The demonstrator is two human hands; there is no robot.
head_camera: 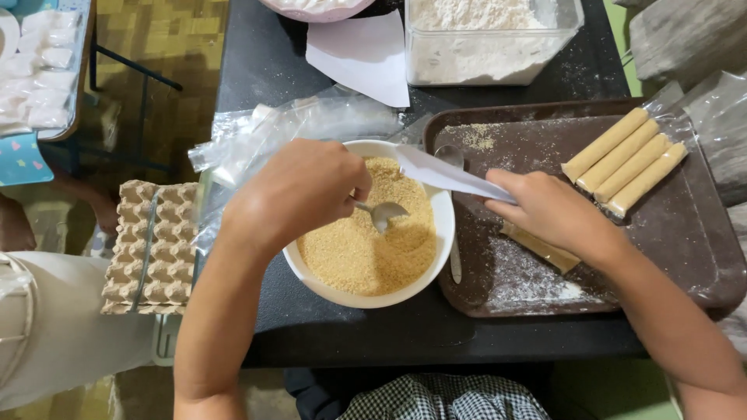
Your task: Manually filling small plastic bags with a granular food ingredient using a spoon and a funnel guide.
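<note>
My left hand point(292, 194) grips a metal spoon point(383, 213) whose bowl sits above the golden breadcrumbs point(366, 249) in a white bowl point(436, 272). My right hand point(548, 210) holds a folded white paper point(443, 171) over the bowl's right rim. The same hand rests above a pale coated stick point(541, 247) lying on the brown tray point(685, 257). Several crumbed sticks point(626, 162) lie side by side at the tray's far right.
A second spoon point(454, 264) lies between bowl and tray. A clear flour tub point(490, 39), white paper point(362, 54) and a crumpled plastic bag point(288, 124) sit behind the bowl. A cardboard egg tray point(148, 249) hangs off the table's left edge.
</note>
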